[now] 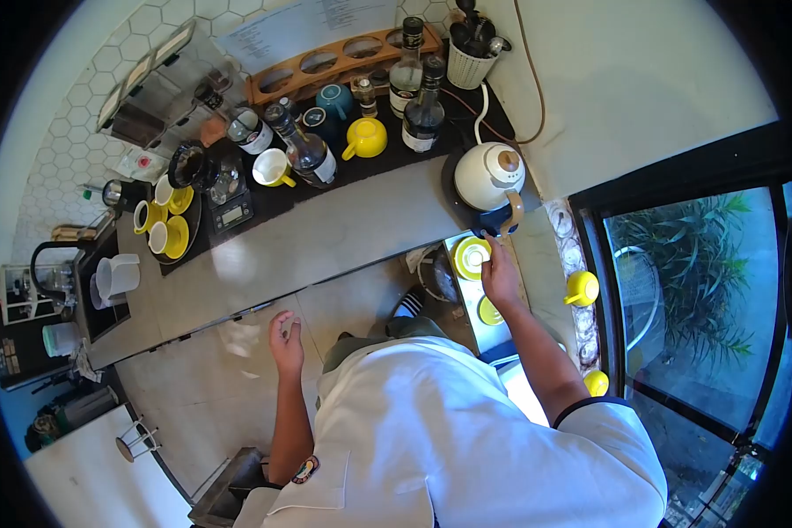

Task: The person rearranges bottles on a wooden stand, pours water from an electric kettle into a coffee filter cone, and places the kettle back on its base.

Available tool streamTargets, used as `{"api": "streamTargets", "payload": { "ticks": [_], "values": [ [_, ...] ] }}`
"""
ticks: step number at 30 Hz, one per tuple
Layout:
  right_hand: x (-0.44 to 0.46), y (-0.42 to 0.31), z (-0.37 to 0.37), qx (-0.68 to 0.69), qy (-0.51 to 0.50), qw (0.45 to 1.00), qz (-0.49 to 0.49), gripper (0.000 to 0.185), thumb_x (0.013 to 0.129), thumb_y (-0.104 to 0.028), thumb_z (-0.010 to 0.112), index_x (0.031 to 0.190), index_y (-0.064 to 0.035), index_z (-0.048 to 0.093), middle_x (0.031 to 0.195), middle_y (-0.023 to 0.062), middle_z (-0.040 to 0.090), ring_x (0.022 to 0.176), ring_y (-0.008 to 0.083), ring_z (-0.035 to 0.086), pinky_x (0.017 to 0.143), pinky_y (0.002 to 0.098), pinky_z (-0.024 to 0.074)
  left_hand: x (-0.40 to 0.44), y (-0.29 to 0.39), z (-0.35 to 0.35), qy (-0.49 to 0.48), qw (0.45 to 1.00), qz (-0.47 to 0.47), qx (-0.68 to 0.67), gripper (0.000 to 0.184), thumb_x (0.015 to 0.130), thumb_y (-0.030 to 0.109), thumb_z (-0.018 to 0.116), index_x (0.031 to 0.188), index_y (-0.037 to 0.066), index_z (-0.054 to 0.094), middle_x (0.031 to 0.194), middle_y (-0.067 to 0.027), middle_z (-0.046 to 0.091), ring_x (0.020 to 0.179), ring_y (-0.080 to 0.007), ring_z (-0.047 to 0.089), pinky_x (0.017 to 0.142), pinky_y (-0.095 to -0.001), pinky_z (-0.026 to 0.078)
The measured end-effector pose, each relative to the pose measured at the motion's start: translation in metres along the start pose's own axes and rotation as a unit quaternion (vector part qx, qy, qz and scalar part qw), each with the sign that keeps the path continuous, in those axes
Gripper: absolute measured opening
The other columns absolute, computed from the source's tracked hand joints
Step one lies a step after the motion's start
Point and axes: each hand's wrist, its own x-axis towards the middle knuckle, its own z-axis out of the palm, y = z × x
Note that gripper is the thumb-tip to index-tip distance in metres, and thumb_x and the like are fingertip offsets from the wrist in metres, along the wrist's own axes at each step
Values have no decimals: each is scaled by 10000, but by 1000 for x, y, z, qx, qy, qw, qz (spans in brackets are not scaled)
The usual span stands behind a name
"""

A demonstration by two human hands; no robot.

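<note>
A white gooseneck kettle with a wooden lid knob and a tan handle stands on its dark base at the counter's right end. My right hand is just below the handle, fingers stretched out to the base's front edge; whether the fingertips touch it I cannot tell. Beneath that hand are yellow saucers on a white surface. My left hand hangs in front of the counter, its fingers loosely curled and nothing visible in them.
Several bottles, a yellow cup and a digital scale line the back of the grey counter. Yellow cups with saucers sit on a round tray at left, near the sink. More yellow cups stand on the window ledge.
</note>
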Motion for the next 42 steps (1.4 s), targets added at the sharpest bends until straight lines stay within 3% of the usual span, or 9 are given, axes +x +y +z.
{"api": "streamTargets", "payload": {
  "ticks": [7, 11, 13, 23, 27, 32, 34, 38, 42],
  "values": [
    [-28, -6, 15, 37, -1, 999, -14, 445, 807, 5, 511, 1241, -93, 515, 1113, 186, 570, 937, 418, 579, 793, 466, 481, 6, -4, -2, 25, 999, -3, -47, 135, 879, 151, 658, 995, 86, 633, 1118, -56, 620, 1056, -192, 562, 846, -329, 418],
    [-48, -17, 32, 61, -58, 996, 37, 337, 865, -56, 519, 1198, -90, 548, 1029, 200, 601, 893, 396, 604, 756, 453, 485, 18, 2, -12, 37, 996, 10, -86, 106, 883, 126, 652, 966, 62, 636, 1074, -62, 629, 1006, -183, 576, 844, -301, 420],
    [-59, -18, 47, 57, -63, 995, 55, 228, 921, -142, 522, 1136, -99, 585, 806, 197, 635, 766, 391, 625, 693, 461, 488, 27, -5, -19, 51, 993, 5, -102, 99, 882, 115, 650, 958, 53, 637, 1057, -63, 631, 992, -180, 579, 840, -293, 421],
    [-113, -13, 86, 1, -77, 968, 238, 144, 893, -148, 596, 1002, -76, 655, 782, 155, 673, 723, 307, 662, 683, 402, 510, 95, -18, -73, 35, 990, 65, -118, 113, 878, 96, 636, 987, 67, 637, 1018, -27, 627, 956, -137, 566, 828, -263, 403],
    [-117, -22, 110, 32, -10, 979, 201, 137, 882, -130, 607, 990, -57, 652, 751, 140, 663, 701, 266, 656, 675, 380, 508, 122, -33, -98, 32, 990, 89, -108, 126, 896, 117, 629, 1014, 73, 634, 1017, 0, 625, 923, -101, 551, 819, -252, 407],
    [-69, -146, 111, 125, 2, 974, 190, 174, 912, -177, 619, 992, -22, 634, 753, 116, 648, 692, 176, 628, 645, 313, 488, 147, -44, -120, -4, 987, 74, -142, 141, 894, 111, 633, 1024, 56, 632, 1032, -16, 626, 933, -102, 555, 826, -259, 425],
    [-47, -179, 125, 232, 52, 967, 92, 216, 916, -199, 634, 1013, -7, 627, 708, 79, 612, 645, 146, 577, 616, 285, 468, 154, -40, -127, -18, 985, 74, -154, 146, 894, 109, 634, 1027, 49, 631, 1038, -23, 627, 934, -104, 556, 829, -262, 431],
    [-4, -270, 110, 202, 44, 977, 45, 259, 888, -197, 678, 1058, -10, 622, 738, 41, 580, 639, 129, 527, 601, 268, 454, 168, -27, -132, -51, 981, 102, -155, 165, 893, 107, 634, 1046, 46, 626, 1058, -33, 633, 969, -113, 566, 838, -267, 434],
    [35, -315, 101, 228, 57, 972, -26, 478, 824, -230, 755, 1217, -49, 553, 986, 63, 550, 828, 142, 526, 616, 255, 466, 174, -15, -128, -96, 976, 106, -166, 191, 893, 108, 636, 1076, 54, 617, 1078, -35, 638, 1009, -127, 576, 854, -280, 437]
  ]
}}
